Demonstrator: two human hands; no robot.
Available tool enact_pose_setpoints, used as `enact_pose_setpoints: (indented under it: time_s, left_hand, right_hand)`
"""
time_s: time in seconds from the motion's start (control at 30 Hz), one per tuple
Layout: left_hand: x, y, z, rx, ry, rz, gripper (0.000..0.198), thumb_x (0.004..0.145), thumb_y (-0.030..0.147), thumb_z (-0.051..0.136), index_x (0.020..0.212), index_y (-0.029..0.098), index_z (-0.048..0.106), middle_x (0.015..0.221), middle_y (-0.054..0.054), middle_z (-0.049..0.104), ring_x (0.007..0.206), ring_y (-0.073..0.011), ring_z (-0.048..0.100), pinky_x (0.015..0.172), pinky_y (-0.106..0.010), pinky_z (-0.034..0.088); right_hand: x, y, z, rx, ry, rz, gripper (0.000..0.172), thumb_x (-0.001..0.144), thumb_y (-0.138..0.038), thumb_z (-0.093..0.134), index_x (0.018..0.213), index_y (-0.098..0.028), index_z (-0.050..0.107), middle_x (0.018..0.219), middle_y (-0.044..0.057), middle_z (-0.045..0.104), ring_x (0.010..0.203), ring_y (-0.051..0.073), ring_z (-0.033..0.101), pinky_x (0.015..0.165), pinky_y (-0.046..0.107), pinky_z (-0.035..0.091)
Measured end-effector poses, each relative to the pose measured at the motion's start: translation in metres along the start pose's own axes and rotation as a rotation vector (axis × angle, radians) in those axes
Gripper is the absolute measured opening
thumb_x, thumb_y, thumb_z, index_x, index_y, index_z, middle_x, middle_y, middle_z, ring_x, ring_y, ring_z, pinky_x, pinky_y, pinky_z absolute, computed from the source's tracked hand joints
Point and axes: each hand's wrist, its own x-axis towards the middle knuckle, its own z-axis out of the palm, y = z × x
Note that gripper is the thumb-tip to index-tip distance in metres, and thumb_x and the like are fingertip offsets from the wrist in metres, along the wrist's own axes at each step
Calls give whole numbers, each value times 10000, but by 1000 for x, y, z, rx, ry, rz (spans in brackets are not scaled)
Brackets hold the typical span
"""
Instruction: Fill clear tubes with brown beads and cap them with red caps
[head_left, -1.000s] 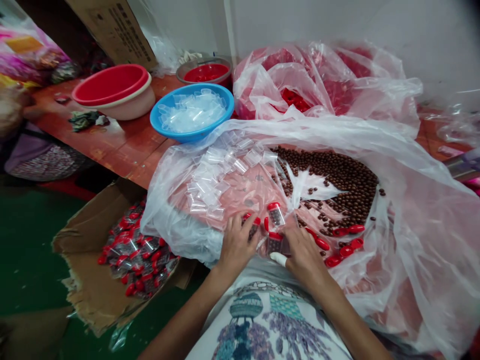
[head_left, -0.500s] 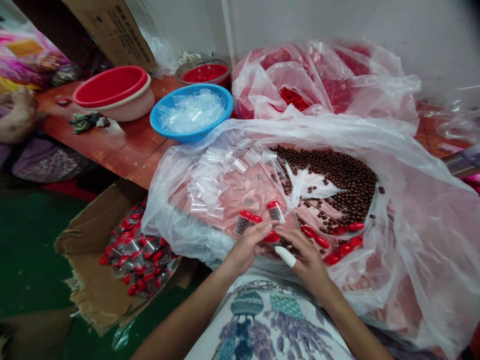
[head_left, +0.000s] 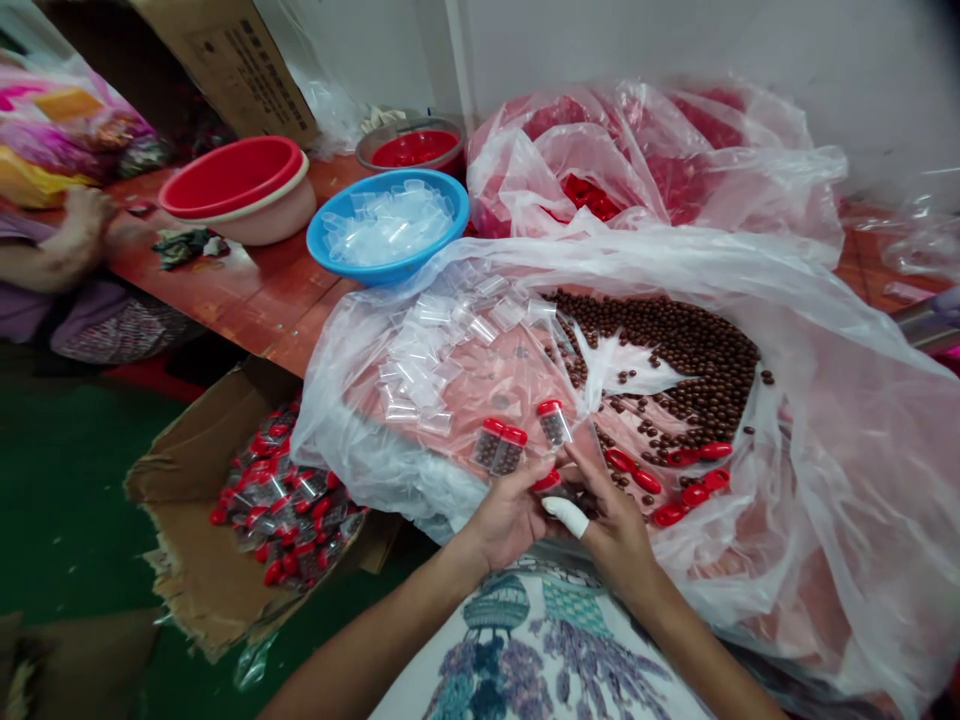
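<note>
My left hand (head_left: 514, 515) and my right hand (head_left: 611, 520) meet at the near edge of the plastic sheet. Between them is a small clear container with a red cap (head_left: 546, 482) and brown balls inside; fingers of both hands close around it. White tape covers my right thumb. Just beyond my fingers lie several filled containers (head_left: 510, 452) with red caps. Loose red caps (head_left: 634, 470) are scattered to the right of my right hand. Behind them spreads a pile of brown balls (head_left: 705, 350). Clear, uncapped containers (head_left: 420, 365) lie at the left of the sheet.
A blue basin (head_left: 315, 240) of clear containers stands behind the sheet, beside nested red and white basins (head_left: 277, 215). Bags of red pieces (head_left: 660, 150) lie against the wall. At lower left, a cardboard box (head_left: 176, 510) holds many capped containers. Another person's arm (head_left: 67, 245) rests at far left.
My hands have drawn slightly closer together around the red-capped container, and the fingers curl more. The view has shifted a little, so the surroundings appear slightly further right.
</note>
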Motion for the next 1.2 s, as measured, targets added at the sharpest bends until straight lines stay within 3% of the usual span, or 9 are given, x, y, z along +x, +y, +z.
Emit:
enact_pose_setpoints:
  time_s: [0.3, 0.4, 0.5, 0.67, 0.83, 1.0, 1.1, 1.2]
  left_hand:
    - [2, 0, -3, -6, 98, -73, 434, 840, 404, 426, 1075, 98, 624, 833, -118, 711, 702, -226, 655, 647, -343, 508]
    - [-2, 11, -7, -27, 30, -95, 531, 835, 532, 423, 1165, 144, 572, 909, -122, 705, 746, -245, 667, 667, -374, 513]
    - [-9, 22, -17, -43, -45, -88, 589, 825, 594, 402, 1237, 188, 510, 997, -134, 683, 796, -264, 674, 704, -433, 513]
    - [-17, 29, -33, -12, 80, 3, 532, 833, 519, 467, 1210, 148, 526, 998, -149, 678, 830, -264, 674, 721, -417, 528]
    - [-17, 25, -30, -7, 131, 31, 510, 834, 500, 481, 1189, 141, 552, 937, -134, 690, 756, -215, 673, 652, -330, 538]
    - [-15, 17, -25, 182, 125, 79, 520, 807, 533, 505, 1182, 177, 560, 950, -112, 678, 711, -203, 649, 530, -275, 498]
    - [-13, 14, -24, 306, 173, 114, 537, 796, 562, 504, 1146, 162, 583, 929, -103, 674, 709, -186, 631, 563, -265, 478]
    - [-13, 14, -21, 359, 151, 117, 570, 800, 596, 464, 1145, 159, 587, 941, -105, 672, 745, -189, 627, 624, -283, 472]
  right_hand:
    - [2, -5, 8, -1, 25, -26, 534, 822, -251, 576, 1327, -290, 406, 1223, 65, 572, 1077, 219, 575, 901, 387, 487]
    - [5, -7, 0, 15, -57, -6, 565, 840, -251, 553, 1365, -285, 348, 1240, 70, 569, 1096, 212, 571, 922, 383, 476]
    - [6, -4, -11, 15, -52, 20, 467, 888, -231, 452, 1346, -283, 381, 1257, 69, 567, 1135, 207, 548, 926, 385, 471]
    - [10, -1, -13, 21, -78, 73, 394, 887, -234, 442, 1279, -272, 464, 1211, 78, 597, 1020, 203, 609, 792, 344, 538]
    - [14, -10, 0, -209, -146, -129, 514, 827, -317, 577, 1317, -267, 426, 1264, 96, 540, 1138, 248, 528, 922, 418, 466]
    - [13, -12, 2, -439, -243, -288, 813, 767, -298, 636, 1436, -241, 176, 1345, 134, 417, 1244, 282, 408, 974, 463, 415]
    - [13, -11, 2, -461, -268, -328, 788, 768, -221, 607, 1431, -233, 182, 1300, 136, 450, 1214, 280, 432, 963, 466, 420]
    - [13, -7, 3, -434, -197, -326, 742, 757, -205, 601, 1404, -218, 236, 1258, 132, 492, 1172, 279, 472, 946, 459, 432]
